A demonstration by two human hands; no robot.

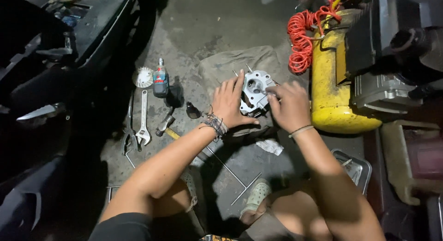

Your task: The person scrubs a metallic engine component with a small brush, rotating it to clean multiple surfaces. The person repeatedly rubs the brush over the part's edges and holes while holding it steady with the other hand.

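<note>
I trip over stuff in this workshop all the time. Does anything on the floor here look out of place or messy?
Mostly clutter: a wrench, hammer and small bottle lie loose on the concrete, and a crumpled white scrap sits near the cloth under the metal engine part. No spill is visible.

Yellow compressor [330, 84], wrench [143, 117], hammer [164, 124], bottle [160, 81].

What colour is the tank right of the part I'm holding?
Yellow; the tank shows best in the head view, with a coiled orange-red hose at its top.
</note>
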